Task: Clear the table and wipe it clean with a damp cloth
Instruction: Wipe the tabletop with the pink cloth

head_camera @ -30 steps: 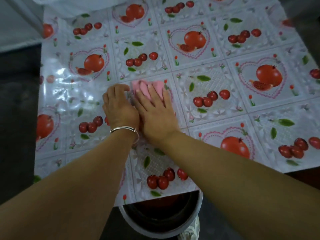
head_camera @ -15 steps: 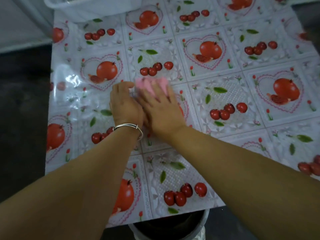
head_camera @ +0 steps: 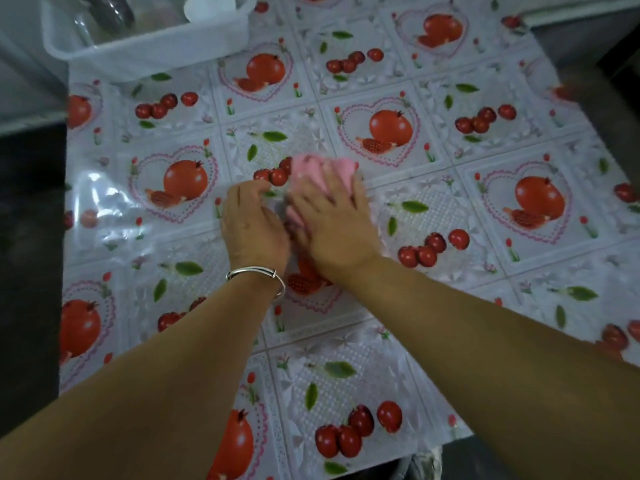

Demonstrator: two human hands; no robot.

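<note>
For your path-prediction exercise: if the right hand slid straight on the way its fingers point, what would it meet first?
Probably nothing nearby: beyond the right hand and pink cloth lies only patterned plastic tablecloth.

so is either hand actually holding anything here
Neither grips anything. The right hand presses flat on the pink cloth; the left hand rests on the table beside it.
</note>
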